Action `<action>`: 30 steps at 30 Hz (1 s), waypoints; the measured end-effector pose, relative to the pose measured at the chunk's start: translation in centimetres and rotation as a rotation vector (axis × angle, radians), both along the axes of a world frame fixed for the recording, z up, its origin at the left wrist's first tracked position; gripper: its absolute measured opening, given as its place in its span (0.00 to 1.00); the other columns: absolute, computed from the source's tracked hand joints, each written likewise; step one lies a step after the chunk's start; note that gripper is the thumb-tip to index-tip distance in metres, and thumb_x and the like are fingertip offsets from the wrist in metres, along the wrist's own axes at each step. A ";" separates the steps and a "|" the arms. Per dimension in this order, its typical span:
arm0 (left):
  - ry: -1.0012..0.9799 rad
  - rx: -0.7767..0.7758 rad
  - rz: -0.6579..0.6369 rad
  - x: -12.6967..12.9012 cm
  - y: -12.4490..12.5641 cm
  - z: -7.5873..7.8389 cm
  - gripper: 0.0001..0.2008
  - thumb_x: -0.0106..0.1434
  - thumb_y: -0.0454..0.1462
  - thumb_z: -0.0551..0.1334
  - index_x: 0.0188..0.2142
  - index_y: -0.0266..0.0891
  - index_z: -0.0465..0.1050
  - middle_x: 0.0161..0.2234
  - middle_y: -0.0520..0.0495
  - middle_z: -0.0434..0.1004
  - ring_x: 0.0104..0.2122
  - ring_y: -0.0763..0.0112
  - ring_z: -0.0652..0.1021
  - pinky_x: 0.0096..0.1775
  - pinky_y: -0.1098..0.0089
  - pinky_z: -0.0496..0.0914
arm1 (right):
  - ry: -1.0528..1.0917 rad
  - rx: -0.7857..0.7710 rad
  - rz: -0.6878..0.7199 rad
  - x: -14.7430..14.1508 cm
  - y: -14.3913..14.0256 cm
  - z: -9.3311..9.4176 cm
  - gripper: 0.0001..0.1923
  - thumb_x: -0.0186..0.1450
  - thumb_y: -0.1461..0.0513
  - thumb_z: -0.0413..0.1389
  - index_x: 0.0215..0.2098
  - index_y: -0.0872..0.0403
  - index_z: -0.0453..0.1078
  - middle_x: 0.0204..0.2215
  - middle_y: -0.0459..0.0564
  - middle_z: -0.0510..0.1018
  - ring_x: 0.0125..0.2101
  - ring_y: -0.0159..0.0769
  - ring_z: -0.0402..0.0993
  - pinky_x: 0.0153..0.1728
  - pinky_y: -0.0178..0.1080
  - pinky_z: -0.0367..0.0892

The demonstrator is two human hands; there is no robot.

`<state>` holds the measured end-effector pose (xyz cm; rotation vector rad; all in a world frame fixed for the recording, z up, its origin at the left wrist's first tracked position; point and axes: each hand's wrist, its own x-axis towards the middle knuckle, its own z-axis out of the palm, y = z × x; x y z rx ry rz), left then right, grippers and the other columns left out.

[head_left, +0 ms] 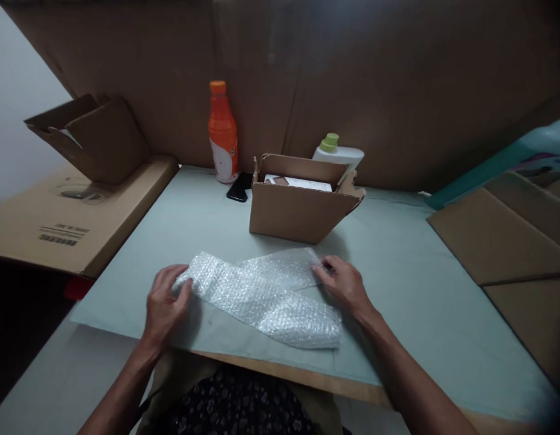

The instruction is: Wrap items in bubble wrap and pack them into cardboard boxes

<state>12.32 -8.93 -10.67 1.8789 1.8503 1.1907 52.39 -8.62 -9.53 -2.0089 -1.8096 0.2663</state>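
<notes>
A sheet of clear bubble wrap (261,293) lies crumpled on the pale green table cover (397,284) in front of me. My left hand (164,305) grips its left end between thumb and fingers. My right hand (341,281) pinches its upper right edge. Behind the wrap stands a small open cardboard box (298,208) with a white flat item (298,181) inside.
An orange bottle (222,133) and a black phone (238,187) stand behind the box, beside a white bottle with a green cap (336,151). Flat cardboard lies at the left (75,217) and right (501,241). A cardboard wall (352,78) closes the back.
</notes>
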 end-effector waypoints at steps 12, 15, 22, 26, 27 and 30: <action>-0.026 -0.045 -0.830 10.6 5.2 8.0 0.07 0.62 0.41 0.62 0.36 0.41 0.74 0.55 0.41 0.77 0.64 0.52 0.67 0.63 0.45 0.60 | 0.425 0.675 0.013 -5.5 -8.4 10.0 0.18 0.61 0.61 0.66 0.49 0.43 0.74 0.40 0.45 0.81 0.34 0.36 0.79 0.32 0.37 0.75; -0.147 -0.336 -0.845 8.8 4.9 9.2 0.10 0.61 0.46 0.63 0.32 0.41 0.74 0.37 0.45 0.81 0.43 0.59 0.80 0.50 0.56 0.72 | 0.545 0.459 -0.133 -3.9 -10.1 8.3 0.34 0.60 0.56 0.67 0.63 0.44 0.65 0.44 0.48 0.80 0.32 0.34 0.78 0.32 0.37 0.76; 0.108 -0.436 -0.661 8.6 3.7 2.6 0.11 0.61 0.39 0.61 0.43 0.43 0.77 0.27 0.51 0.78 0.27 0.66 0.77 0.32 0.69 0.68 | 0.245 -0.053 -0.173 -2.3 -11.7 -0.7 0.38 0.64 0.50 0.56 0.69 0.56 0.57 0.22 0.42 0.73 0.22 0.39 0.73 0.27 0.40 0.70; 0.365 -0.306 -0.564 10.2 2.9 -1.0 0.14 0.61 0.34 0.61 0.46 0.45 0.76 0.34 0.47 0.82 0.34 0.61 0.80 0.38 0.66 0.70 | -0.090 -0.094 -0.122 -2.1 -12.1 -2.9 0.34 0.66 0.50 0.51 0.67 0.53 0.60 0.25 0.48 0.78 0.25 0.45 0.75 0.28 0.43 0.67; 0.372 -0.290 -0.563 10.3 2.7 -1.3 0.14 0.61 0.35 0.61 0.47 0.45 0.76 0.35 0.45 0.82 0.36 0.60 0.81 0.39 0.65 0.71 | -0.137 -0.087 -0.087 -1.8 -12.3 -2.8 0.33 0.66 0.51 0.51 0.67 0.52 0.60 0.24 0.48 0.78 0.25 0.45 0.75 0.29 0.43 0.67; 0.404 -0.212 -0.562 9.6 2.7 -1.3 0.15 0.64 0.38 0.62 0.51 0.43 0.74 0.37 0.44 0.81 0.38 0.58 0.80 0.42 0.62 0.71 | -0.176 -0.076 -0.010 -0.4 -12.5 -2.0 0.33 0.67 0.52 0.51 0.68 0.51 0.58 0.25 0.46 0.79 0.24 0.44 0.75 0.30 0.43 0.66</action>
